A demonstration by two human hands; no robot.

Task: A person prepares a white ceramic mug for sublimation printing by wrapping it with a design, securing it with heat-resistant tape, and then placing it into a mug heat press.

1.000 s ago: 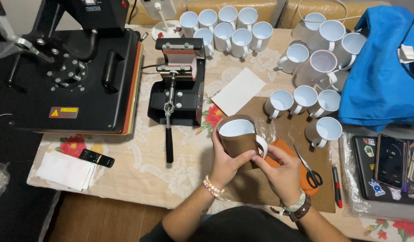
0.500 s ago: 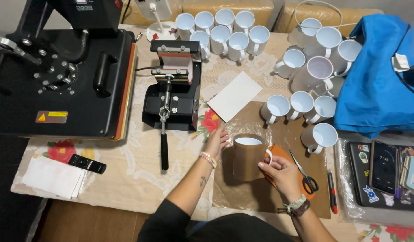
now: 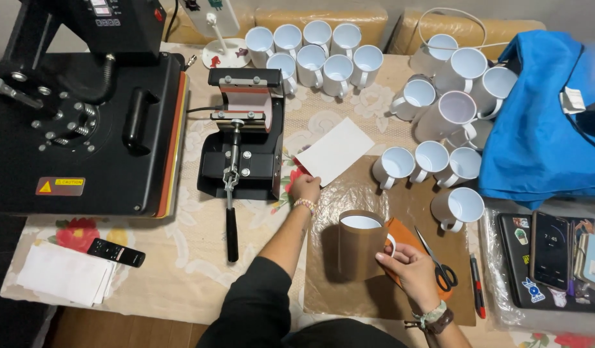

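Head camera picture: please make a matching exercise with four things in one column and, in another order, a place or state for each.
Things:
1. wrapped mug
2. white sheet
3. scissors
4. remote control

Places or states:
A. lies beside a stack of white paper at the table's left
B. touched at its corner by the left hand
C. held at the handle by the right hand
D. lies on the brown paper, right of the right hand

Pairs: 1-C, 2-B, 3-D, 4-A
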